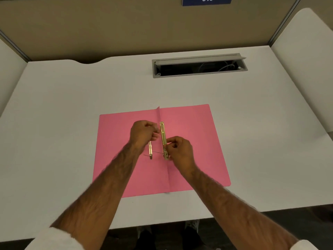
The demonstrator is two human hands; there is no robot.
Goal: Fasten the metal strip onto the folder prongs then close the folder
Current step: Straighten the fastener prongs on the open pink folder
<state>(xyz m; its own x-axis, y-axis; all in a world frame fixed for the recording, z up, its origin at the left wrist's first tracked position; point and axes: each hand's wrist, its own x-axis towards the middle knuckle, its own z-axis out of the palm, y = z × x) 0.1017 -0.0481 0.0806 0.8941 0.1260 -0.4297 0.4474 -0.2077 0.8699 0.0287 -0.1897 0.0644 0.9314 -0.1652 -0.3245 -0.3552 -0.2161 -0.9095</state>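
You are working with the pink folder (189, 141) lying fully open and flat on the white surface (72, 123), its centre crease running away from you. Closing is therefore not yet begun.

Your left hand (142, 132) is pinching the upper end of a short brass piece (150, 150), which I am taking to be the metal strip; it is hanging just left of the crease, near the fastener but apart from it. Your right hand (178, 148) is gripping the lower part of the longer brass fastener bar (163, 134), which is lying along the crease on the right-hand leaf. Both hands are clenched on their parts, fingers curled in.

A thin wire-like line is showing between the lower ends of the two brass pieces; whether it is a prong or a shadow cannot be told. The prongs themselves are too small to make out, so I cannot confirm whether any is threaded.

Judgement: you are sitting early in the fastening step. The strip is appearing unseated. Remaining: seating it over the prongs, securing it flat, then folding one leaf over the other. No papers are showing in the folder.
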